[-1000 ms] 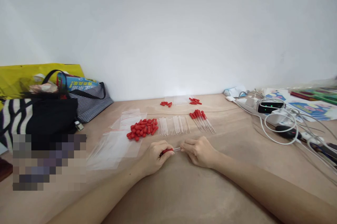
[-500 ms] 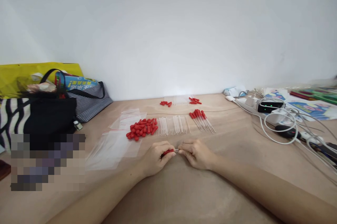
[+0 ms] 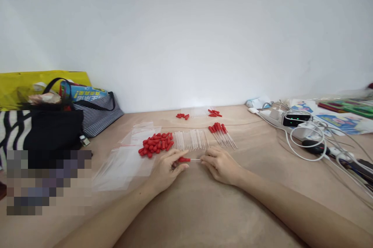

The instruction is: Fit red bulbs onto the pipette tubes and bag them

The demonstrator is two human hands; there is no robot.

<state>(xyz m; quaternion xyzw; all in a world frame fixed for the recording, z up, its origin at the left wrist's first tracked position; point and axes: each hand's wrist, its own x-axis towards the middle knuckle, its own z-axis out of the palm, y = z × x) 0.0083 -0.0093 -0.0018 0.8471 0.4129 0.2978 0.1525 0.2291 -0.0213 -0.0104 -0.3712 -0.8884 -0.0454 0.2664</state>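
A dropper with a red rubber bulb (image 3: 184,159) and a thin clear tube (image 3: 195,159) lies level between my hands. My right hand (image 3: 220,164) pinches the tube's far end between thumb and fingers. Around the bulb, my left hand (image 3: 167,167) has its thumb and fingers spread apart; whether it touches the bulb I cannot tell. Just beyond are a pile of loose red bulbs (image 3: 155,144), a row of clear tubes (image 3: 190,140) and, to the right, several droppers with bulbs on their tubes (image 3: 222,133).
Clear zip bags (image 3: 116,168) lie left of the bulbs. Farther back are more bulbs (image 3: 182,116) and droppers (image 3: 215,113). Bags (image 3: 99,112) stand at the left by the wall. A power strip (image 3: 269,118) with tangled white cables (image 3: 291,145) is at the right.
My left hand has loosened its fingers from the red bulb, which now shows joined to the tube. Both hands and the dropper have moved slightly away from me.
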